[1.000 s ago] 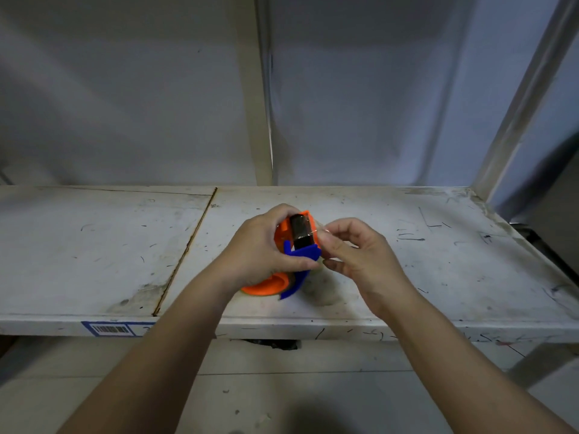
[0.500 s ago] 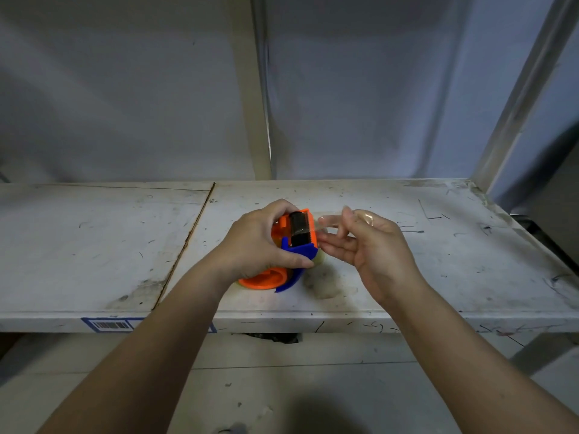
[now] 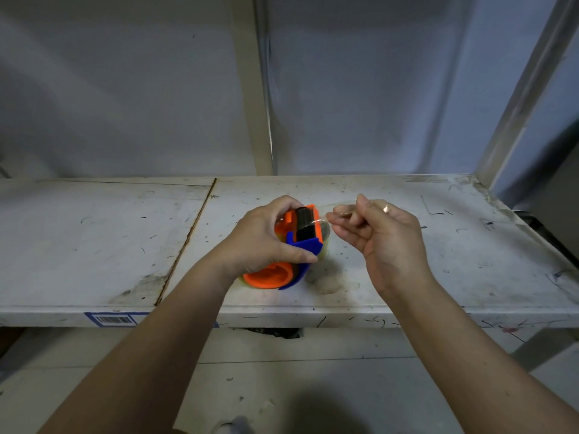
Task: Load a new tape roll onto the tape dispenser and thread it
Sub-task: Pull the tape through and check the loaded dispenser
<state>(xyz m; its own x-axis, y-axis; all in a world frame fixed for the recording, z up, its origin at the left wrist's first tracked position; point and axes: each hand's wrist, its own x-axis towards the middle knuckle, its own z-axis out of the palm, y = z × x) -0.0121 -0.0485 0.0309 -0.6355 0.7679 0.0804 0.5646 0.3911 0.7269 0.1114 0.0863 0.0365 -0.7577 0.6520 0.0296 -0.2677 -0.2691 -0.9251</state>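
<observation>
now | left hand [image 3: 261, 242] clamps tape dispenser [image 3: 300, 242] | right hand [image 3: 380, 238] pinches tape end [image 3: 326, 216] beside it

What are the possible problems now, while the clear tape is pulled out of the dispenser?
The tape strip is thin, held only by the right hand fingertips; it may slip or stick to itself. The left hand covers much of the tape dispenser, so fingers sit near the toothed blade. A skewed pull may wrinkle the tape.
</observation>
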